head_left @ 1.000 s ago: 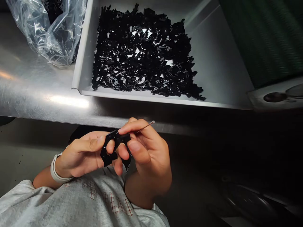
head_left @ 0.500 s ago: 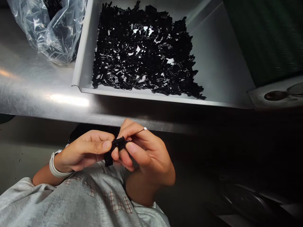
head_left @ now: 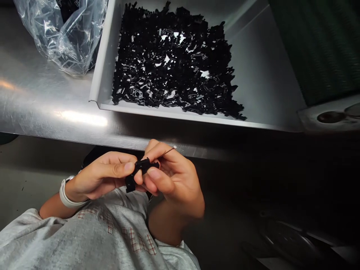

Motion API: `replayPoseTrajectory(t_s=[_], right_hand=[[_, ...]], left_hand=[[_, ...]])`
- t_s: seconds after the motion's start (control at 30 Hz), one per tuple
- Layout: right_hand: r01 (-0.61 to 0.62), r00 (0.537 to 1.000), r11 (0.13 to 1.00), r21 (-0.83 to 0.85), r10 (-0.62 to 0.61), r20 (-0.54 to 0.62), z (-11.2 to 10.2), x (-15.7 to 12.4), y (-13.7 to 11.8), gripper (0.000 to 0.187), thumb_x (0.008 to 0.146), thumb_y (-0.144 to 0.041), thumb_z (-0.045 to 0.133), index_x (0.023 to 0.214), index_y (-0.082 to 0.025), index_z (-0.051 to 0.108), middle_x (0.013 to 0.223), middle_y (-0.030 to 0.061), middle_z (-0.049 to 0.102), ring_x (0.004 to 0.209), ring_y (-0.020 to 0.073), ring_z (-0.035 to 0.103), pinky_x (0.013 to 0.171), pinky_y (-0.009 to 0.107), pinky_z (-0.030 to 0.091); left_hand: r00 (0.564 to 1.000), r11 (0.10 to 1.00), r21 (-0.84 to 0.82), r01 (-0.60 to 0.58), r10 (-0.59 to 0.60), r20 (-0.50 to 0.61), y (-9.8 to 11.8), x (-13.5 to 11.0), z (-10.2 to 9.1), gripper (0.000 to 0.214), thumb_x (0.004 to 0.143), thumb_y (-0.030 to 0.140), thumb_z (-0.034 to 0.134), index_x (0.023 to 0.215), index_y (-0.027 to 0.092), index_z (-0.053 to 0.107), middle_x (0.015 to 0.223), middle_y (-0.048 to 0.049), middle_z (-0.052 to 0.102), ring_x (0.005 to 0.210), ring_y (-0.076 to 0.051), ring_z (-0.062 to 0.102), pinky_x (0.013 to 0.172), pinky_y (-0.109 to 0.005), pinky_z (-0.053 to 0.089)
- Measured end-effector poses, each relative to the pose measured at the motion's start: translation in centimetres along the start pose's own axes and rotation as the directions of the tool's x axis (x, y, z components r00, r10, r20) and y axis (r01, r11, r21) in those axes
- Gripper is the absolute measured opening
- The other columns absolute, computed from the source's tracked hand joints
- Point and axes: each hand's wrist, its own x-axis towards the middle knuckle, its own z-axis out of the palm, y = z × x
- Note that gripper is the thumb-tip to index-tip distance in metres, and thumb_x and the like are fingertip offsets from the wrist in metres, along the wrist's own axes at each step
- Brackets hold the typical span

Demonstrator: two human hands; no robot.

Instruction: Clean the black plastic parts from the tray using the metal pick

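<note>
In front of my shirt, my left hand [head_left: 109, 174] pinches a small black plastic part [head_left: 143, 164] between thumb and fingers. My right hand [head_left: 174, 178] grips the other end of the same part, its thumb and fingers closed around it. One leg of the part hangs down below the left thumb. A thin dark rod with a pale tip [head_left: 174, 147] sticks out along the right index finger; how it is held is hidden. Beyond my hands, a heap of similar black plastic parts [head_left: 168, 71] lies in a white tray [head_left: 168, 114].
The tray stands on a shiny metal table [head_left: 50, 101], whose near edge is just beyond my hands. A clear plastic bag [head_left: 67, 45] with black contents sits left of the tray. To the right are a dark green ridged surface [head_left: 320, 48] and a pale fixture with round hollows [head_left: 332, 116].
Both hands have risen slightly with the black part, and its right end now shows more between the right thumb and fingers. The view has shifted a little.
</note>
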Motion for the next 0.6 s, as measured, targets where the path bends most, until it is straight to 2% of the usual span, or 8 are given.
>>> replayPoseTrajectory(t_s=[0.1, 0.27, 0.37, 0.47, 0.6], right_hand=[[0.004, 1.000, 0.999, -0.038, -0.003, 0.009, -0.1, 0.0, -0.2, 0.023, 0.089, -0.033, 0.074, 0.077, -0.020, 0.059, 0.064, -0.0034, 0.062, 0.043, 0.0053, 0.054, 0.040, 0.018, 0.039], [0.010, 1.000, 0.997, -0.083, -0.009, 0.014, -0.7, -0.1, -0.2, 0.022, 0.092, -0.041, 0.069, 0.088, -0.020, 0.064, 0.065, -0.0039, 0.058, 0.048, 0.0068, 0.057, 0.046, 0.020, 0.046], [-0.015, 1.000, 0.999, -0.046, 0.015, -0.004, -1.0, -0.2, 0.0, 0.024, 0.089, -0.043, 0.073, 0.093, -0.021, 0.065, 0.063, -0.0037, 0.061, 0.051, 0.0087, 0.058, 0.048, 0.021, 0.047], [-0.088, 0.996, 0.996, -0.003, 0.088, -0.016, -1.1, -0.3, 0.2, 0.019, 0.093, -0.041, 0.069, 0.094, -0.022, 0.064, 0.065, -0.0021, 0.066, 0.051, 0.0084, 0.055, 0.049, 0.022, 0.048], [-0.114, 0.992, 0.993, 0.024, 0.115, -0.049, -1.0, -0.3, 0.4, 0.019, 0.098, -0.041, 0.062, 0.096, -0.022, 0.064, 0.066, -0.0031, 0.064, 0.049, 0.0074, 0.048, 0.049, 0.023, 0.046]], left_hand=[[1.000, 0.999, 0.046, -0.013, 0.014, -0.010, 0.0, 0.1, -0.2, 0.030, 0.082, 0.042, 0.077, 0.072, 0.013, 0.075, 0.075, -0.0057, 0.072, 0.072, -0.014, 0.066, 0.074, -0.023, 0.048], [0.999, 0.998, 0.058, -0.036, 0.036, 0.000, 0.0, 0.1, -0.5, 0.030, 0.083, 0.043, 0.075, 0.075, 0.014, 0.074, 0.077, -0.0074, 0.074, 0.076, -0.017, 0.067, 0.074, -0.025, 0.047], [1.000, 0.999, 0.017, -0.029, 0.029, 0.001, 0.1, 0.1, -0.5, 0.030, 0.084, 0.043, 0.074, 0.075, 0.014, 0.072, 0.076, -0.0082, 0.074, 0.082, -0.022, 0.070, 0.080, -0.032, 0.050], [1.000, 0.998, -0.059, 0.011, -0.010, 0.019, 0.1, 0.3, -0.6, 0.029, 0.084, 0.042, 0.075, 0.077, 0.014, 0.070, 0.083, -0.0082, 0.074, 0.089, -0.024, 0.070, 0.090, -0.040, 0.052], [0.997, 0.989, -0.143, 0.045, -0.036, 0.065, 0.0, 0.4, -0.7, 0.024, 0.084, 0.038, 0.076, 0.080, 0.014, 0.072, 0.090, -0.0074, 0.075, 0.089, -0.022, 0.070, 0.090, -0.041, 0.053]])
